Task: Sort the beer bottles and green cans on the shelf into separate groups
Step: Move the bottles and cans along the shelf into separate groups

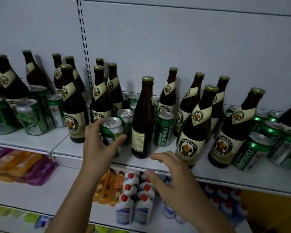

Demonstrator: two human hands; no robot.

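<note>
My left grip (97, 145) is wrapped around a green can (113, 130) at the front of the shelf (158, 163), thumb on the near side and fingers curled round the far side, silver top facing up. Whether the can's base rests on the shelf I cannot tell. Just behind it stands a second green can (127, 118), and just to its right a brown beer bottle (142, 118) stands upright with its back label towards me. My right grip (175, 177) holds nothing: fingers spread and relaxed, it hovers in front of the shelf edge, below that bottle and not touching it. Right of the bottle is a Tsingtao can (164, 130), then a Franziskaner bottle (194, 132). Bottles and cans are mixed along the whole shelf, with more green cans at the left end (32, 116) and a cluster of cans at the right end (276, 132). On the shelf below are white bottles with red caps (133, 204), orange packs (107, 187) and purple and orange packets (23, 165).
</note>
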